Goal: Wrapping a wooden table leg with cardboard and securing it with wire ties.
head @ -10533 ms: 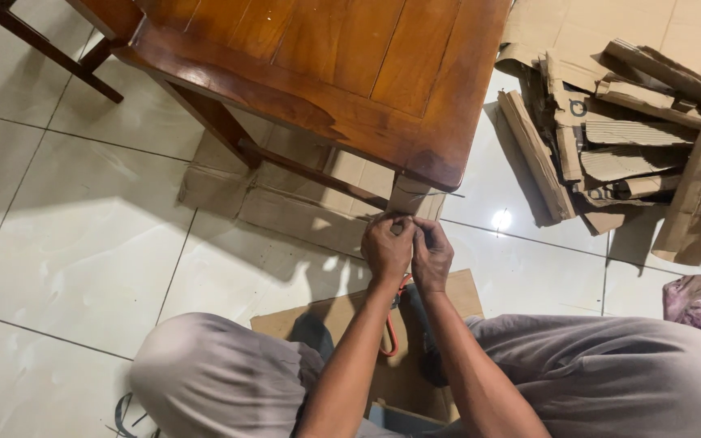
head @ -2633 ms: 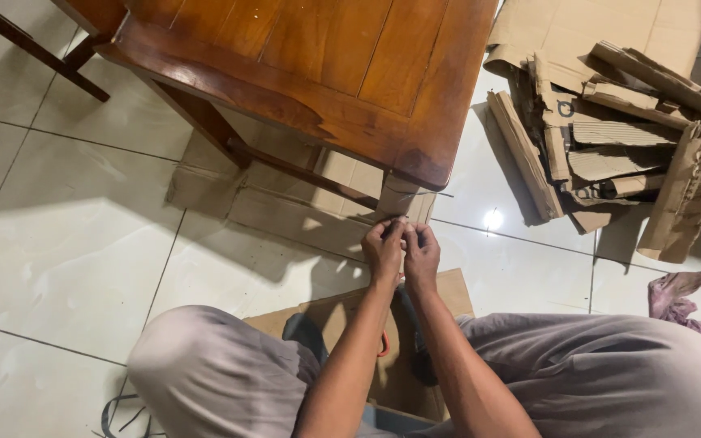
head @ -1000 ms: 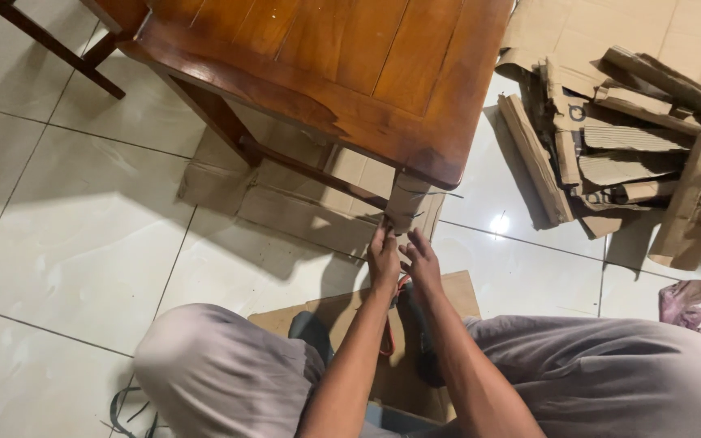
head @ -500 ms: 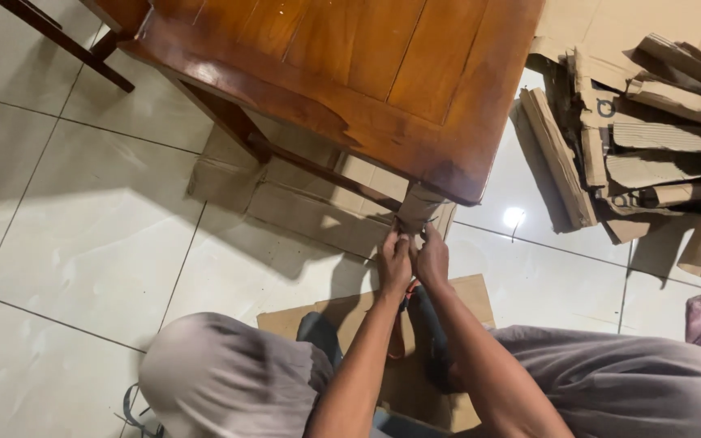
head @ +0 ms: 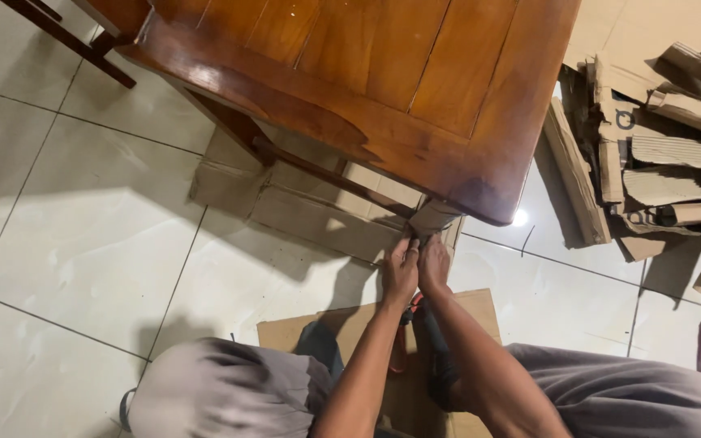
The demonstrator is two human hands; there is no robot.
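Compared with half a second ago, both hands sit a little lower and to the right in the head view, pressed closer together at the foot of the cardboard-wrapped table leg (head: 434,217), and more of the wooden table (head: 383,81) fills the top of the picture. Left hand (head: 400,272) and right hand (head: 434,264) touch side by side, fingertips up against the lower edge of the wrapping on the leg; the fingers of both are bunched and curled as if pinching something there, but what they pinch is too small to tell. That leg stands under the near corner of the table, on flattened cardboard (head: 302,207) that lies on the white floor tiles (head: 83,243). Just below the wrists, a tool with red handles (head: 403,341) lies on another cardboard sheet (head: 342,332) between the person's grey-clad knees (head: 221,389). Well apart to the right lies a heap of torn cardboard strips (head: 651,154).
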